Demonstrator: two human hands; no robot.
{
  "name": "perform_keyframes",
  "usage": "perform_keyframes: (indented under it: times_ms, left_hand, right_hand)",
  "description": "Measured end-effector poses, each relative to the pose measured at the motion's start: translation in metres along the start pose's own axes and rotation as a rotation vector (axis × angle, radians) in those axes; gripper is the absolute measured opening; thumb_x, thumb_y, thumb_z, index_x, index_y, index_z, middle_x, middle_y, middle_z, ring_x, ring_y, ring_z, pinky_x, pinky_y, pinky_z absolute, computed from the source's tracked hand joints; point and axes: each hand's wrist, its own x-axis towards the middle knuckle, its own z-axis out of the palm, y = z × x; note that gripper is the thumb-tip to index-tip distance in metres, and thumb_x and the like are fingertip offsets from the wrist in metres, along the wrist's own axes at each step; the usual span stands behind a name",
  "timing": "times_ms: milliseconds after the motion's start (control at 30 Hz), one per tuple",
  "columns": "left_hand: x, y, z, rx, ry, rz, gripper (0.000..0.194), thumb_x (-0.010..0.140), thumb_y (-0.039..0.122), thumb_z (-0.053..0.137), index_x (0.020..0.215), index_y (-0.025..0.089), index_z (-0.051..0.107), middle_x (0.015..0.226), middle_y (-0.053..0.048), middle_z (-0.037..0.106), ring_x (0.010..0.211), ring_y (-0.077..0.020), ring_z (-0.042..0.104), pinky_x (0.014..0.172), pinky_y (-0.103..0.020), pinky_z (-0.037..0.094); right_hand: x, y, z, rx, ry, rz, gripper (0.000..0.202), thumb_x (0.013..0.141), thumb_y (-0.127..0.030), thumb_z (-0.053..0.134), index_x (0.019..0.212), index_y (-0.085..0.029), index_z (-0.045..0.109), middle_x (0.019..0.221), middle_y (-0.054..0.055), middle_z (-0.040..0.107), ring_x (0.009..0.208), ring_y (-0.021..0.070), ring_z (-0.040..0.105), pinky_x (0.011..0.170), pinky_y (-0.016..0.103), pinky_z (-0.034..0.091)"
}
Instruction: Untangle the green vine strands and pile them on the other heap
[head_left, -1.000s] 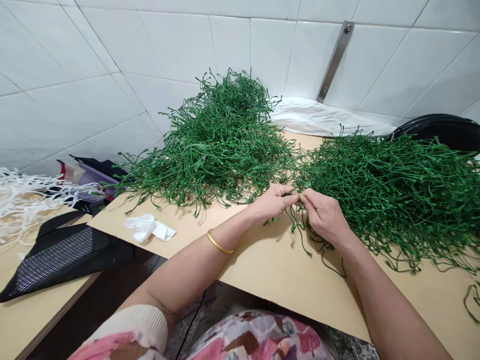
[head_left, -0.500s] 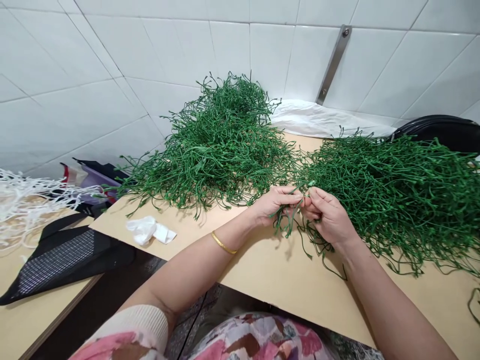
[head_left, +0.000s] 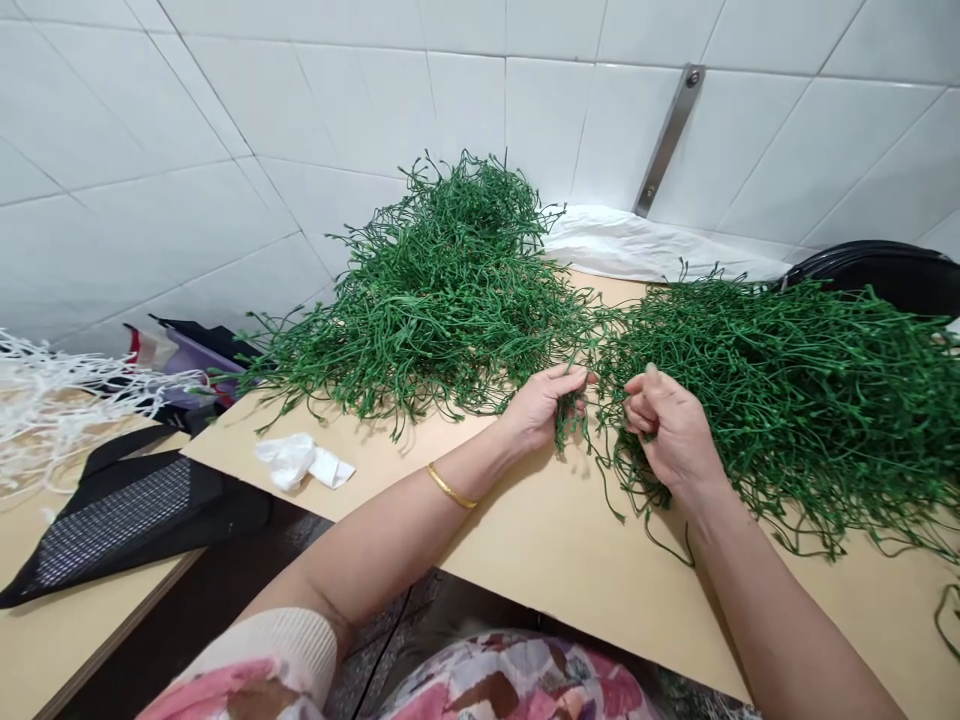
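Several green cords with small knotted ends hang from my left hand (head_left: 541, 405), which is closed around them near the middle of the table. A short distance to its right, my right hand (head_left: 667, 420) is curled with thumb and fingers together; anything between its fingertips is too small to make out. A large heap of green cords (head_left: 442, 290) lies behind and left of my left hand. Another heap of green cords (head_left: 810, 390) spreads to the right, partly behind my right hand, with loose strands trailing toward the front.
Crumpled white tissue (head_left: 304, 462) lies on the tan table (head_left: 570, 550). At the left are white cords (head_left: 67, 400) and a black mesh piece (head_left: 120, 520). White cloth (head_left: 645, 245) and a black round item (head_left: 877, 275) lie by the tiled wall, under a metal bracket (head_left: 671, 140).
My hands, close together before, have moved apart. The right hand has shifted slightly right, and the left hand has drawn a little left with the green cords still in it.
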Motion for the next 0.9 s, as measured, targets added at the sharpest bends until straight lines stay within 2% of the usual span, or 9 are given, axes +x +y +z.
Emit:
perform_keyframes:
  times_ms: [133, 233, 433, 567, 733, 900]
  left_hand:
    - [-0.002, -0.006, 0.001, 0.047, 0.0, 0.005, 0.015, 0.062, 0.021, 0.068, 0.073, 0.012, 0.062, 0.065, 0.001, 0.055, 0.048, -0.0038, 0.047, 0.047, -0.018, 0.039]
    - [-0.005, -0.007, 0.004, 0.027, -0.015, 0.009, 0.013, 0.063, 0.02, 0.067, 0.073, 0.012, 0.063, 0.066, -0.001, 0.058, 0.053, -0.0055, 0.051, 0.05, -0.018, 0.041]
    - [-0.008, -0.01, 0.011, 0.091, -0.039, 0.051, 0.013, 0.068, 0.015, 0.062, 0.078, 0.009, 0.067, 0.079, -0.006, 0.065, 0.07, -0.0087, 0.057, 0.066, -0.02, 0.043]
    - [-0.008, -0.01, 0.011, 0.077, -0.038, 0.035, 0.015, 0.069, 0.017, 0.061, 0.082, 0.011, 0.067, 0.075, -0.005, 0.064, 0.063, -0.0071, 0.055, 0.063, -0.02, 0.043]
    - [-0.005, -0.004, 0.004, -0.033, -0.056, -0.085, 0.021, 0.074, 0.02, 0.056, 0.091, 0.013, 0.065, 0.069, -0.004, 0.059, 0.057, -0.0087, 0.053, 0.055, -0.022, 0.044]
    - [-0.002, -0.003, 0.002, -0.151, -0.053, -0.158, 0.021, 0.076, 0.019, 0.052, 0.092, 0.014, 0.064, 0.076, -0.006, 0.061, 0.063, -0.011, 0.057, 0.062, -0.025, 0.047]
  right_hand:
    - [-0.003, 0.011, 0.001, -0.356, -0.015, -0.1, 0.029, 0.068, -0.045, 0.063, 0.076, -0.017, 0.06, 0.056, -0.005, 0.045, 0.05, 0.0066, 0.036, 0.048, 0.022, 0.029]
    - [-0.004, 0.016, 0.003, -0.479, -0.043, -0.12, 0.032, 0.068, -0.043, 0.062, 0.087, -0.016, 0.063, 0.068, -0.002, 0.056, 0.057, 0.009, 0.044, 0.056, 0.024, 0.036]
    - [-0.001, 0.02, 0.003, -0.332, -0.072, -0.066, 0.024, 0.069, -0.038, 0.063, 0.079, -0.015, 0.063, 0.073, 0.0, 0.059, 0.066, 0.0111, 0.049, 0.063, 0.025, 0.04]
    - [0.0, 0.018, 0.002, -0.306, -0.064, -0.073, 0.021, 0.069, -0.036, 0.062, 0.075, -0.016, 0.061, 0.069, 0.0, 0.058, 0.064, 0.0108, 0.048, 0.061, 0.024, 0.04]
    - [-0.003, 0.009, -0.001, -0.443, 0.022, -0.128, 0.022, 0.074, -0.038, 0.056, 0.073, -0.016, 0.061, 0.06, -0.002, 0.052, 0.054, 0.0086, 0.042, 0.054, 0.023, 0.035]
    - [-0.005, 0.012, 0.003, -0.688, -0.04, -0.198, 0.029, 0.073, -0.042, 0.056, 0.088, -0.018, 0.064, 0.062, -0.001, 0.057, 0.054, 0.0111, 0.046, 0.054, 0.024, 0.036]
